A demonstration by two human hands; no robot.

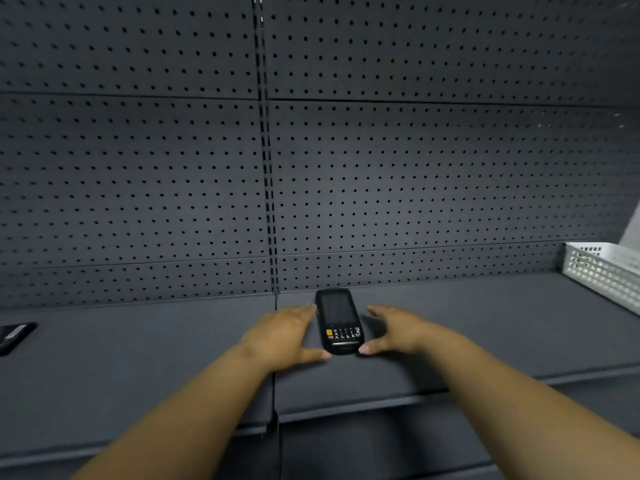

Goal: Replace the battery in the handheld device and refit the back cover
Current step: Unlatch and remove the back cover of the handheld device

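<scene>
A black handheld device (337, 318) lies face up on the dark grey shelf (485, 323), screen toward the back and keypad with an orange key toward me. My left hand (284, 336) rests flat just left of it, fingers spread, thumb tip by the device's near corner. My right hand (394, 329) lies to its right, fingers apart, thumb tip touching the near right corner. Neither hand grips it. A flat black object with a label, perhaps a battery (14, 336), lies at the far left edge of the shelf.
A dark pegboard wall (415, 168) rises behind the shelf, with a slotted upright (268, 188) in the middle. A white perforated basket (606, 271) stands at the back right. The shelf's front edge (346, 407) runs below my forearms.
</scene>
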